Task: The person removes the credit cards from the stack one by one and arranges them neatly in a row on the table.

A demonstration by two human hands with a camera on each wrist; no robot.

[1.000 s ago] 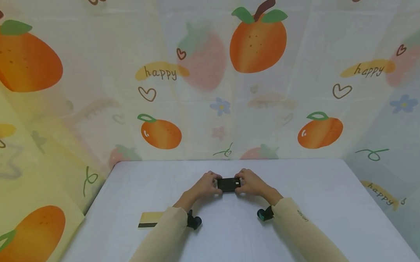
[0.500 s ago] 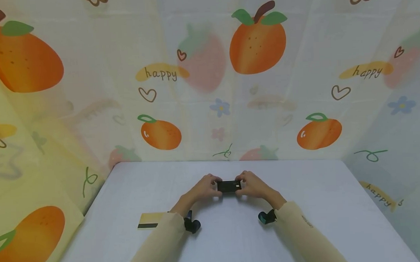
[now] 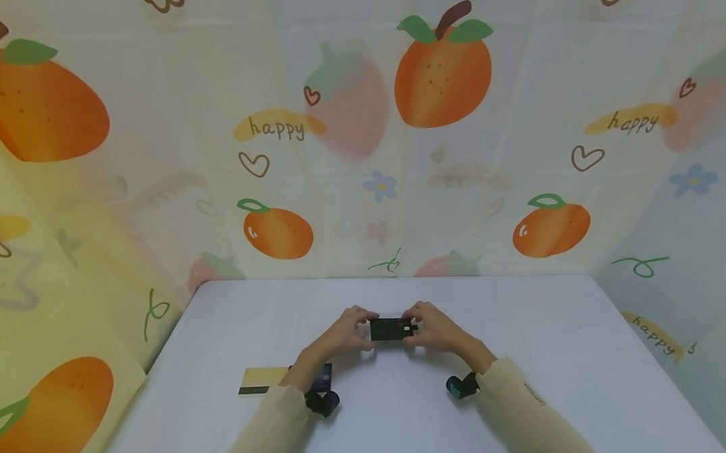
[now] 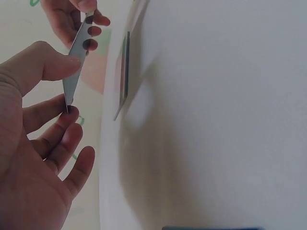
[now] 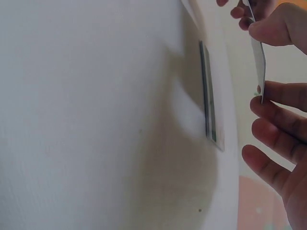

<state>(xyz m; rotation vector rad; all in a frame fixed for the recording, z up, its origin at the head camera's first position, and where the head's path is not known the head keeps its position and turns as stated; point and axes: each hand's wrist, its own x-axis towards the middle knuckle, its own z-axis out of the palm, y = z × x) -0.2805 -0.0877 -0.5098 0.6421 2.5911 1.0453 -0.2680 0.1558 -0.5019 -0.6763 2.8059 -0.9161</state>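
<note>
Both hands hold a dark, thin card (image 3: 387, 329) with a small light patch like a chip, above the white table. My left hand (image 3: 349, 333) pinches its left end between thumb and fingers. At the right end my right hand (image 3: 436, 328) does the same. From the side, in the left wrist view, the card (image 4: 73, 86) stands tilted with a pale grey face showing. Below it, another flat, dark-edged card (image 4: 123, 79) lies on the table; the right wrist view shows this lower card (image 5: 207, 96) too. From the head it is mostly hidden.
A gold card (image 3: 262, 374) with a dark stripe lies left of the left forearm. Beside it, a dark blue card (image 3: 325, 375) is partly covered by the left wrist. Fruit-printed cloth (image 3: 350, 213) rises behind the white table (image 3: 408, 414).
Both hands and the held card have come slightly nearer, the card a little to the left. The left forearm has shifted left, so more of the dark blue card shows.
</note>
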